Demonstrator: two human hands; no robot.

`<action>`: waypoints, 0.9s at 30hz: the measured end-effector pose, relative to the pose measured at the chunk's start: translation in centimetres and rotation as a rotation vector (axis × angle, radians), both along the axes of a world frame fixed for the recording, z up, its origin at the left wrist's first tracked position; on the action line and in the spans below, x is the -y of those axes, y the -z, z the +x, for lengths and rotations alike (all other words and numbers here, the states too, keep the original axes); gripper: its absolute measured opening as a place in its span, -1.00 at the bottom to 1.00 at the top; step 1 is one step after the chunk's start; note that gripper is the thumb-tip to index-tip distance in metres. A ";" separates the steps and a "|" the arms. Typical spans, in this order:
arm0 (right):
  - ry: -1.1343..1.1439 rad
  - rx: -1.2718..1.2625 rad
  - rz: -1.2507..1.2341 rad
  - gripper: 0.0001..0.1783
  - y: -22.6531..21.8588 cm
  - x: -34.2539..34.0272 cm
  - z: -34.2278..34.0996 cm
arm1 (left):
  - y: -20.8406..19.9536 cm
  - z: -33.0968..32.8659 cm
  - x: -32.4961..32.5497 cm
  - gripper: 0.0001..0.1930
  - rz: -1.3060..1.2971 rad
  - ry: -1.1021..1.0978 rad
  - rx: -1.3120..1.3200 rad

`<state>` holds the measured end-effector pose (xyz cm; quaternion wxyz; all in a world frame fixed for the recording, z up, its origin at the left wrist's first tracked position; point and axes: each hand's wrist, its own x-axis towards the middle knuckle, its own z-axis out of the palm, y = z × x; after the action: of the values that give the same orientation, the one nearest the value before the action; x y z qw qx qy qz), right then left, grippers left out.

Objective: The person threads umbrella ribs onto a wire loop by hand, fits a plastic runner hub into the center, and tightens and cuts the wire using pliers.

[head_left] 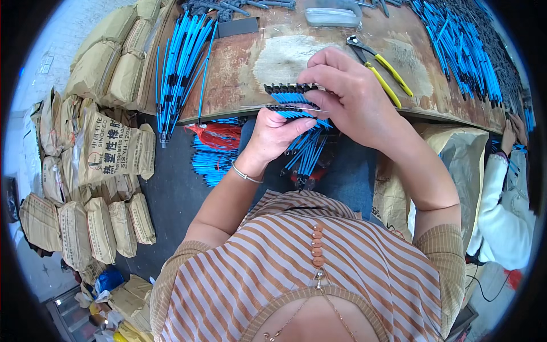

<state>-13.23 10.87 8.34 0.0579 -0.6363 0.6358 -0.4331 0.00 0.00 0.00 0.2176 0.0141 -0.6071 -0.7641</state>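
Above my lap, close to the table's front edge, I hold a row of blue rods with black ends (288, 98) lying side by side. My left hand (268, 139) grips the row from below, its thumb pressed along it. From the right, my right hand (350, 97) is closed at the row's right end, thumb and fingers pinched together. A thin wire-like strand (250, 106) runs across the row and sticks out on both sides. Whether my right fingers pinch the strand or a rod is hidden. More blue rods (307, 151) hang down below my hands.
Cutting pliers with yellow handles (390, 74) lie on the worn wooden table (233, 74). Blue rod bundles (185, 62) lie left, with a larger pile (461, 51) right. A see-through box (333, 16) stands behind. Paper sacks (108, 142) are stacked left; another person's sleeve (494, 211) shows right.
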 end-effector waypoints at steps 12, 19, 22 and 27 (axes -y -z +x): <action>-0.098 -0.171 -0.175 -0.68 0.0 0.7 -0.3 | 0.4 0.1 0.1 -0.83 -0.116 -0.025 0.074; 0.145 -0.149 0.051 -0.78 0.0 -1.8 -2.6 | 0.7 -0.6 0.0 -0.85 -0.013 -0.021 0.073; 0.120 -0.189 -0.014 -0.82 0.2 -2.0 -2.3 | 0.8 -0.7 -0.1 -0.84 -0.048 -0.010 0.088; 0.193 0.080 -0.032 -0.81 -0.2 -2.2 -2.6 | -1.0 -0.8 0.3 -0.83 -0.012 -0.017 0.115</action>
<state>-15.80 13.05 8.54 0.0312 -0.5552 0.6843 -0.4717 -0.83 -0.28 1.01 0.1888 0.0621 -0.6231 -0.7565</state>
